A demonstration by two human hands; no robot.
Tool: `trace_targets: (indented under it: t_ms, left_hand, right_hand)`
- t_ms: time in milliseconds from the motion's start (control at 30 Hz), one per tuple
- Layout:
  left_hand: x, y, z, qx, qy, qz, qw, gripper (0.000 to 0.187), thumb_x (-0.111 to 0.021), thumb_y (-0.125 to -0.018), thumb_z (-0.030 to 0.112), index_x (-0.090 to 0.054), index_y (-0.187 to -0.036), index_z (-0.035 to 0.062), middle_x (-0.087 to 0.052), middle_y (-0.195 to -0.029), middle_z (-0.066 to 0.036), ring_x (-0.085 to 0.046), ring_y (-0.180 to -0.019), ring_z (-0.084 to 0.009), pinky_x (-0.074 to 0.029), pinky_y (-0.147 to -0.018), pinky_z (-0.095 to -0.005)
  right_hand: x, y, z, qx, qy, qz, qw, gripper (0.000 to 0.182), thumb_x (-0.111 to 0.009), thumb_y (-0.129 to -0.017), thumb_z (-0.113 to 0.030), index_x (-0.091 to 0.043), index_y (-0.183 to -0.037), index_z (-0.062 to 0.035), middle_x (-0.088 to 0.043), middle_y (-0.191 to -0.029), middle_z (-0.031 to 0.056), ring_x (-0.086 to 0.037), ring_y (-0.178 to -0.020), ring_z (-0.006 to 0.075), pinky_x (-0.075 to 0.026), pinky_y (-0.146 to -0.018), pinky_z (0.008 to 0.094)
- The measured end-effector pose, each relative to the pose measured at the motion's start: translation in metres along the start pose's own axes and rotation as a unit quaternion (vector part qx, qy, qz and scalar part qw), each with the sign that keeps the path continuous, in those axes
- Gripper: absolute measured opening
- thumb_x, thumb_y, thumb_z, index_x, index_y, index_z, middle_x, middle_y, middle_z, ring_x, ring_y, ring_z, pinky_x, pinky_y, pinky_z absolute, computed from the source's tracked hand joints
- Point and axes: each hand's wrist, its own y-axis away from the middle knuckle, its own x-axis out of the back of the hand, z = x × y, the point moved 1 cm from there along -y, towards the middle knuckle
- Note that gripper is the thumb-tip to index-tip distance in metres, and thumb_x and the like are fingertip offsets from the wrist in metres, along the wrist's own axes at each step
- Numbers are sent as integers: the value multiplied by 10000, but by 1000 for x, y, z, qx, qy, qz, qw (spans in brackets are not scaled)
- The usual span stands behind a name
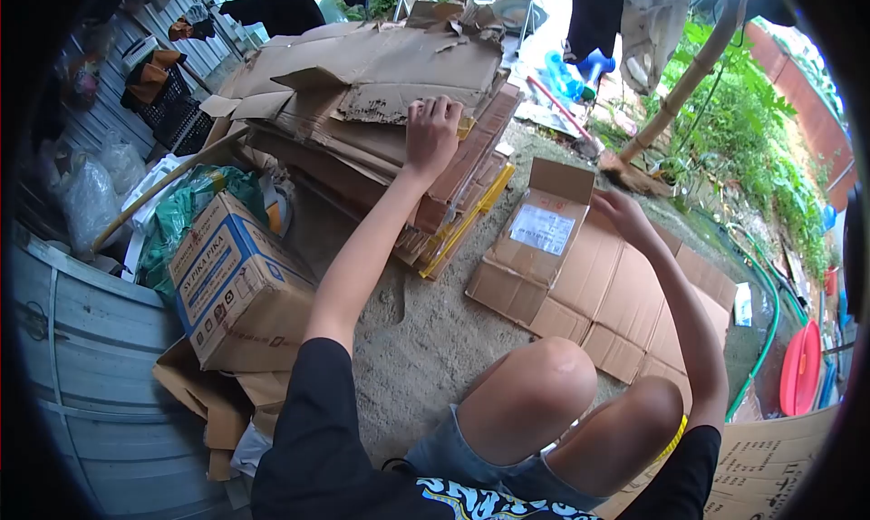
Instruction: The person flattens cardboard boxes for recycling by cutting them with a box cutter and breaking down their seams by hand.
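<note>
My left hand reaches over the front of a tall stack of flattened cardboard, its fingers curled in near the torn edge of a top sheet. Whatever those fingers hold is hidden. On the sandy ground to the right lies a flattened cardboard box, unfolded, with one flap raised and a white label near its left end. My right hand is at this box's far edge, fingers bent over it beside the raised flap.
An unflattened printed carton stands left, near a green plastic bag and a wooden pole. Metal sheeting borders the left. A green hose, red basin and slanted post are right. Printed cardboard lies near my legs.
</note>
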Motion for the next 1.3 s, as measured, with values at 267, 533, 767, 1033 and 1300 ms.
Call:
trace_targets:
  t_ms: [267, 533, 767, 1033, 1300]
  left_hand:
    - [44, 3, 18, 71, 81, 50, 993, 220, -617, -662, 58, -533, -860, 103, -506, -837, -24, -501, -860, -194, -327, -827, -381]
    - [77, 40, 42, 0, 86, -26, 996, 375, -687, -668, 195, -528, -999, 120, -505, -957, -13, -486, -944, -173, -281, -903, -392]
    - [87, 133, -22, 342, 290, 165, 879, 508, -507, -823, 455, -451, -1126, 51, -444, -1091, -87, -434, -996, -199, -306, -915, -354]
    - [70, 129, -215, 552, 661, 174, 478, 977, -329, -763, 724, -209, -1312, -75, -458, -1157, -190, -513, -1030, -277, -390, -899, -342]
    - [70, 104, -321, 495, 675, 191, 513, 480, -543, -820, 209, -378, -1157, -90, -463, -1162, -206, -463, -1109, -306, -443, -906, -433]
  right_hand:
    - [-27, -101, -130, -56, -475, -61, 876, 799, -452, -842, -535, -275, -1213, 150, -542, -1032, 260, -607, -895, 287, -533, -735, 355]
    - [-70, -133, -129, -47, -510, -11, 859, 264, -544, -847, -162, -502, -1040, 12, -579, -831, 68, -589, -705, 140, -527, -654, 284]
    - [-43, -131, -179, 16, -564, 52, 824, 247, -523, -840, -62, -469, -1064, 28, -578, -842, 75, -577, -676, 119, -515, -616, 266]
    - [36, -113, -223, 184, -527, 76, 826, 193, -495, -877, -84, -508, -1044, 10, -550, -883, 59, -541, -790, 103, -443, -683, 218]
    - [72, -88, -174, 77, -490, 70, 865, 313, -497, -867, -80, -439, -1169, -21, -562, -981, 61, -560, -870, 129, -455, -769, 212]
